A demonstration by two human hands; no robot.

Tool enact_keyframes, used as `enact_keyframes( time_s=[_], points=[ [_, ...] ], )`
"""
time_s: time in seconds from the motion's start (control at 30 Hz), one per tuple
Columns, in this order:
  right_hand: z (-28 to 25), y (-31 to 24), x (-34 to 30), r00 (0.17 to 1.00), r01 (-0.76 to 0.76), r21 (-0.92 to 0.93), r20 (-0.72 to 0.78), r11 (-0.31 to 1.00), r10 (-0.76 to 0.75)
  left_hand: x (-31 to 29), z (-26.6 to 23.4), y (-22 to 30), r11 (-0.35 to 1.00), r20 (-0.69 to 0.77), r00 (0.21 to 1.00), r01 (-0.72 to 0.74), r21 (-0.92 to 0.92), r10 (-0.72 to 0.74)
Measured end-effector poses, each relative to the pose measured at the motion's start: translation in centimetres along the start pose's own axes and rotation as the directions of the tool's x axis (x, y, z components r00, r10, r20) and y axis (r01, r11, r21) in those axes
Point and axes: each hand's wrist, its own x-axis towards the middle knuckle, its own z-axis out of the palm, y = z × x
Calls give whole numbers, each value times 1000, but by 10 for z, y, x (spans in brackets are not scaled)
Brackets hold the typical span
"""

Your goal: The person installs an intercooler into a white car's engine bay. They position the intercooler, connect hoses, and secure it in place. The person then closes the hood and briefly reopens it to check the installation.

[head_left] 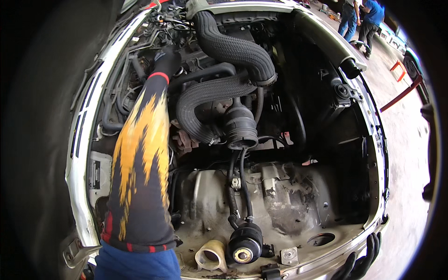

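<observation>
My left hand, in a black glove with a red cuff, reaches far into the engine bay. My arm wears a dark sleeve with an orange flame pattern. The hand rests on or just above the dark top of the engine, beside hoses and wiring. Its fingers blend into the dark parts, so whether it holds anything is hidden. To its right, a thick ribbed black hose curves down from the far edge. A second ribbed hose bends below it. My right hand is out of view.
A black rubber duct hangs open-ended near the middle. Nearer me are a round black canister with two thin hoses and a yellowish collar. White body edges border the bay. Two people stand at the far right by a red stand.
</observation>
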Motion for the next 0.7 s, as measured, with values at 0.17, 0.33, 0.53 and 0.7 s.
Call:
enact_keyframes(
  time_s=[0.17,0.33,0.53,0.7],
  points=[
    [-1,1,-6,998,33,0,-46,999,-33,-56,-91,23,951,-88,963,232,-205,-254],
    [0,2,-8,994,48,59,-96,997,-43,-85,-111,16,788,-60,957,196,-583,-282],
    [-4,5,-9,993,57,79,-107,995,-48,-123,-118,4,801,81,962,263,-538,-262],
    [-6,6,-11,995,44,63,-96,997,-37,-130,-124,6,690,32,959,226,-687,-283]
  ],
)
